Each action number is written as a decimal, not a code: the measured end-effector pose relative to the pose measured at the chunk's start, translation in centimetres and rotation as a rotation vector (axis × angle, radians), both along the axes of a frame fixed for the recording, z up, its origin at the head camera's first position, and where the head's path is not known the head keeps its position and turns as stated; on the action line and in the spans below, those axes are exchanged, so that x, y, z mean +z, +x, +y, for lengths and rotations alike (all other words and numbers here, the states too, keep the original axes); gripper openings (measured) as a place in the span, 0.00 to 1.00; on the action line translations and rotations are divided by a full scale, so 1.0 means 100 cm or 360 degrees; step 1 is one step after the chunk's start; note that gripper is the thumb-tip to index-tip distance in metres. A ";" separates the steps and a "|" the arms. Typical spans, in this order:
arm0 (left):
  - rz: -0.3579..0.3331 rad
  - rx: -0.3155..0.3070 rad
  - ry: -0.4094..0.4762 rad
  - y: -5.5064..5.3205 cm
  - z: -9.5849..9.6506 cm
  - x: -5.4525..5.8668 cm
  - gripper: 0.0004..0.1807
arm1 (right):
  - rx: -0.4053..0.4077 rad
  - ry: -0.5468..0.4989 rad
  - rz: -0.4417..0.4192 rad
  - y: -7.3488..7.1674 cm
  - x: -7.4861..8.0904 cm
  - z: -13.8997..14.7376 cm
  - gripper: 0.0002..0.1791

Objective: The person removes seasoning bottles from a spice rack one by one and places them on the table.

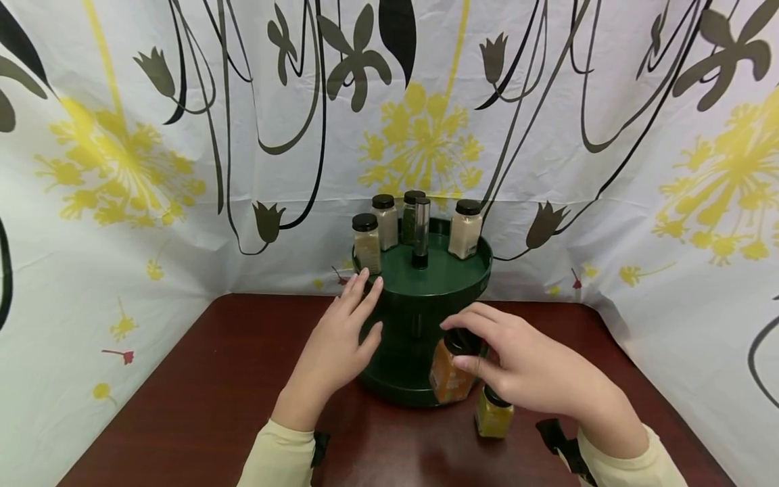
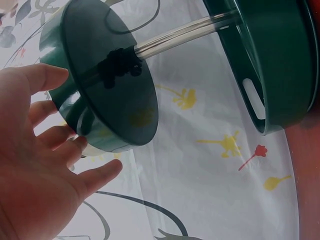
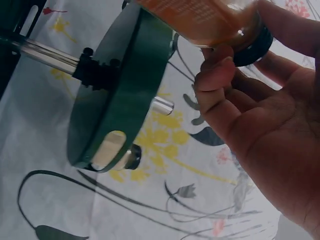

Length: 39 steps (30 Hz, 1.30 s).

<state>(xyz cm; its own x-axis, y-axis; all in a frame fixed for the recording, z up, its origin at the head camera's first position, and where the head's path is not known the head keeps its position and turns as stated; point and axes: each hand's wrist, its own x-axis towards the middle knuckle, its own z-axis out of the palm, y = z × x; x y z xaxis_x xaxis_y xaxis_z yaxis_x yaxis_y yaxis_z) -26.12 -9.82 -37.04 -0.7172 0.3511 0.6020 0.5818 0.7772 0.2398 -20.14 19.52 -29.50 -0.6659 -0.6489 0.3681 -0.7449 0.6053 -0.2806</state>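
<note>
My right hand [image 1: 529, 358] grips a jar of orange spice [image 1: 449, 375] by its black lid, in front of the lower tier of a green two-tier rack [image 1: 444, 274]. The jar also shows at the top of the right wrist view, with thumb and fingers around its lid. On the rack's left side, my left hand [image 1: 335, 345] has its fingers spread, fingertips right at the upper tier's rim. Below the right hand, a small jar of yellow spice [image 1: 494, 418] with a black lid stands on the table.
Several black-lidded jars stand on the upper tier: a beige one [image 1: 367, 251] at left, a pale one [image 1: 464, 235] at right and a dark green one [image 1: 408, 226] behind the central post [image 1: 421, 226]. Patterned cloth [image 1: 182, 169] surrounds the dark red table [image 1: 201, 406].
</note>
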 end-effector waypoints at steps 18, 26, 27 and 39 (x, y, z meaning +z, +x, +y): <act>0.0047 -0.0010 0.0010 0.001 0.001 0.002 0.38 | -0.0090 0.0147 -0.0507 -0.023 -0.037 0.015 0.20; 0.0049 -0.0001 0.0005 0.002 0.001 0.001 0.38 | -0.0217 0.0333 -0.0529 -0.030 -0.050 0.009 0.17; 0.0048 0.0001 0.0003 0.002 0.001 0.001 0.37 | -0.0226 0.0349 -0.0526 -0.030 -0.052 0.008 0.17; 0.0078 0.0021 -0.0025 0.000 0.001 -0.001 0.37 | -0.0276 0.0463 -0.0586 -0.039 -0.067 -0.001 0.18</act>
<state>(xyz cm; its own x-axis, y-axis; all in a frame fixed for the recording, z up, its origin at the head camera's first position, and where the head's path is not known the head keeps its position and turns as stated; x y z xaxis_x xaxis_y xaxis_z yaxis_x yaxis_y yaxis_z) -26.12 -9.69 -37.11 -0.6918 0.3513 0.6309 0.5821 0.7883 0.1993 -24.05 19.45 -36.24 -0.8248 -0.5580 -0.0914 -0.5097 0.8037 -0.3070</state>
